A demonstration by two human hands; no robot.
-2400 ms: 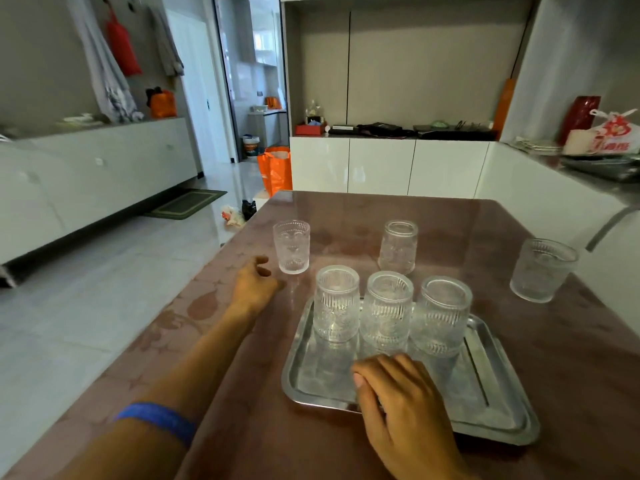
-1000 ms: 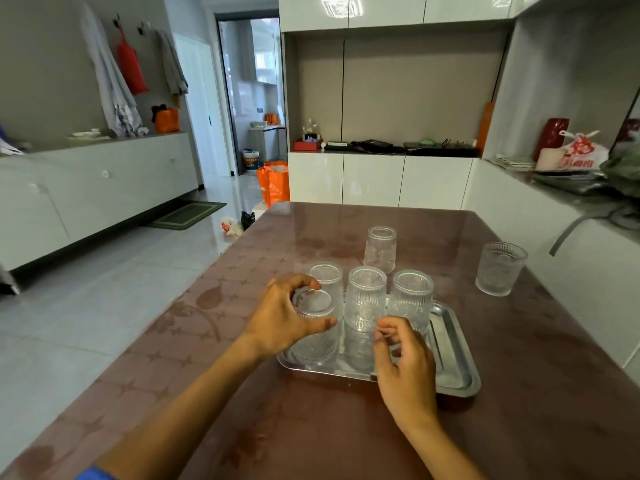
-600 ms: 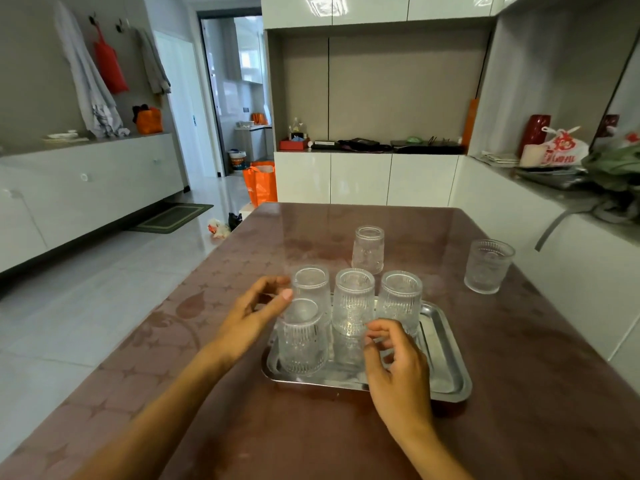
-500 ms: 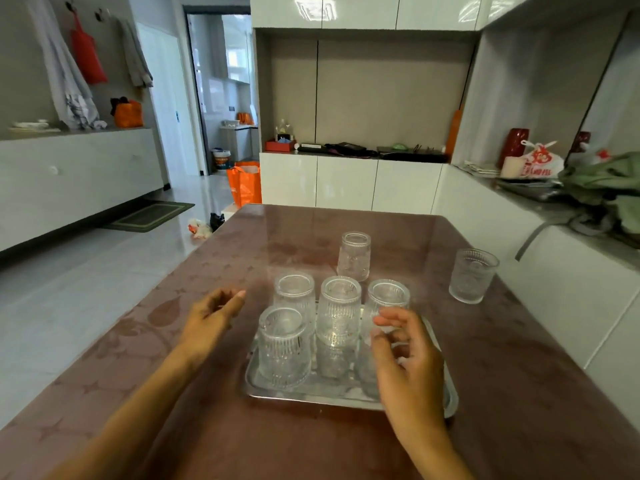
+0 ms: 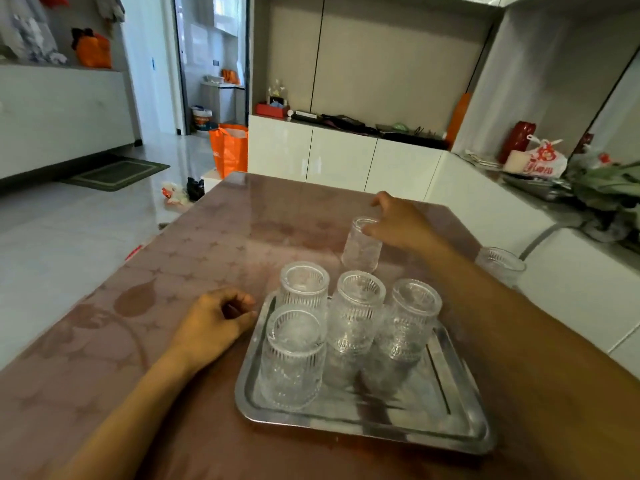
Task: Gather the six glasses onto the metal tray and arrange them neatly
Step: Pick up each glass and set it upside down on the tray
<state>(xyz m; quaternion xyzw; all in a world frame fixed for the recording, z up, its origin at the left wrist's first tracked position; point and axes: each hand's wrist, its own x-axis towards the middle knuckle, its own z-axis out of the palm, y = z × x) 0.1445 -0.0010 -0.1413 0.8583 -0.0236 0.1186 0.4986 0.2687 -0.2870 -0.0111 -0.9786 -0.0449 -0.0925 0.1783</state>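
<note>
A metal tray [image 5: 433, 424] lies on the brown table near me. On it stand several ribbed glasses: a row of three at the back, the left [image 5: 304, 284], the middle [image 5: 356, 313] and the right [image 5: 410, 320], plus one at the front left [image 5: 294, 358]. Behind the tray a fifth glass [image 5: 358, 249] stands upside down on the table, with my right hand [image 5: 398, 223] closing on its top. A sixth glass [image 5: 500, 265] stands at the right, partly hidden by my right forearm. My left hand [image 5: 214, 323] rests curled on the table by the tray's left rim, holding nothing.
The brown table [image 5: 214, 244] ends at the left over a tiled floor. A white counter [image 5: 571, 258] runs close along the table's right side. An orange bag [image 5: 230, 154] stands on the floor beyond the table's far edge.
My right hand has left the tray's front and reached over the tray to the upside-down glass behind it. My left hand let go of the front-left glass and drew back to the table.
</note>
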